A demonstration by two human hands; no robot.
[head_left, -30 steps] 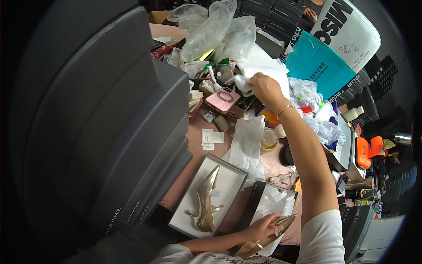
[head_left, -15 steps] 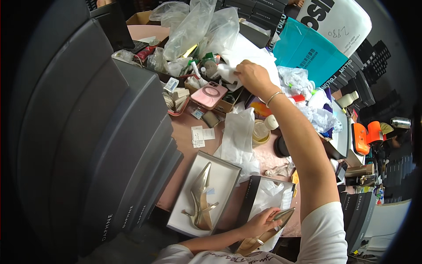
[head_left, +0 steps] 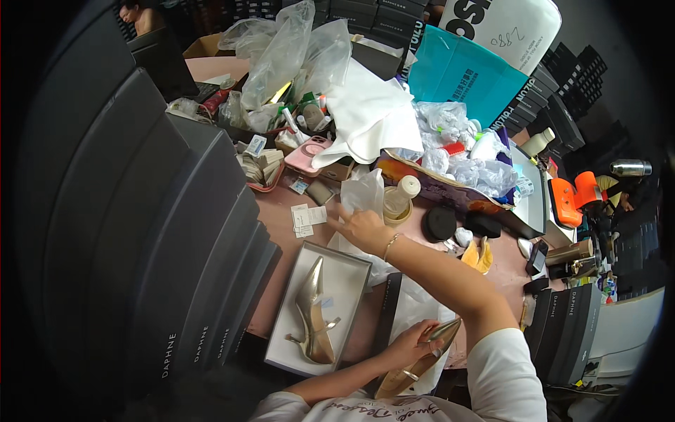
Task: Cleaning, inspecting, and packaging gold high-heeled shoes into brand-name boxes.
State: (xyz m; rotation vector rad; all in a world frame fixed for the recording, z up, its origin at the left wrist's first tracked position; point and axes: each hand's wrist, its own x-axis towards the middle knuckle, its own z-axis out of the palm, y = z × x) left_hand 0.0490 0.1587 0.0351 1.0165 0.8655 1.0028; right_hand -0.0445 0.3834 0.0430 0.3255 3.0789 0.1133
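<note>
My left hand (head_left: 413, 344) is closed around a gold high-heeled shoe (head_left: 395, 382) held low in front of me, its pointed toe up to the right. My right hand (head_left: 363, 230) holds nothing and reaches over the table, fingers stretched leftward near white paper tags (head_left: 307, 219) and beside crumpled tissue paper (head_left: 362, 197). A matching gold shoe (head_left: 310, 304) lies on its side in an open grey-white box (head_left: 283, 342). Under my right forearm is a black box lid (head_left: 386, 309) with white tissue paper (head_left: 416, 304), partly hidden by my left hand and the shoe.
Dark shoe boxes (head_left: 162, 246) are stacked high on the left. A white cloth (head_left: 369, 116) drapes over clutter and a pink phone (head_left: 307, 155) at the back. A white-capped bottle (head_left: 402, 197) and black round lids (head_left: 440, 224) stand beyond my right forearm. A bag-filled carton (head_left: 450, 184) is behind them.
My right hand has left the white material at the back and come down toward the tags. The white cloth now lies spread farther forward. My left hand still holds the shoe.
</note>
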